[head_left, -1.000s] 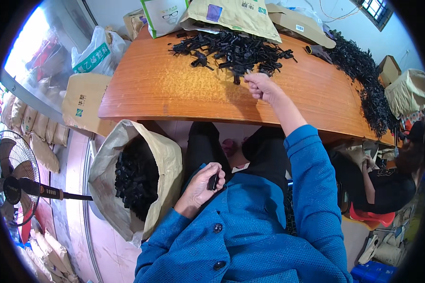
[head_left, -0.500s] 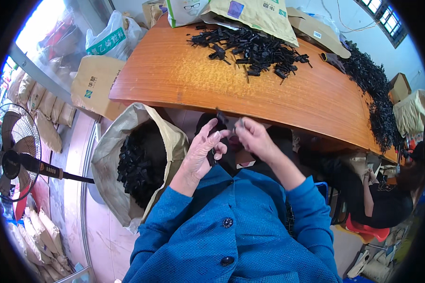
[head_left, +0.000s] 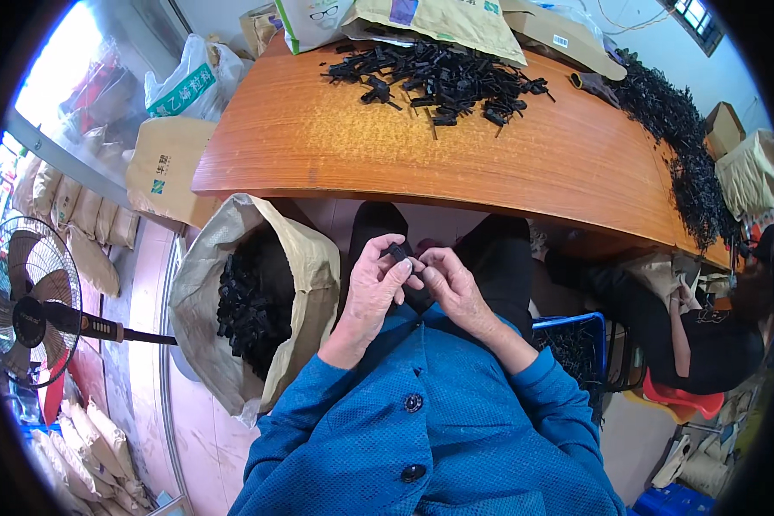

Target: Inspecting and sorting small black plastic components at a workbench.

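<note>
Right now both hands meet in the lap, below the near edge of the wooden table (head_left: 335, 146). The left hand (head_left: 371, 288) has its fingers closed on a small black plastic part (head_left: 396, 252), and the right hand (head_left: 451, 284) is curled against the same part from the other side, fingertips pinching it.

My guess at the risk: the part is small and held over the lap between the knees, so a slipping pinch could send it to the floor, or into the open paper sack (head_left: 232, 258) just to the left. That sack is already part full of similar black pieces (head_left: 245, 310), and a stray one would be lost among them.

Counting: one part in the hands, one sack by the knee, one loose pile of black parts (head_left: 443, 77) far across the table, too many to count, and one standing fan (head_left: 27, 311) at the left
</note>
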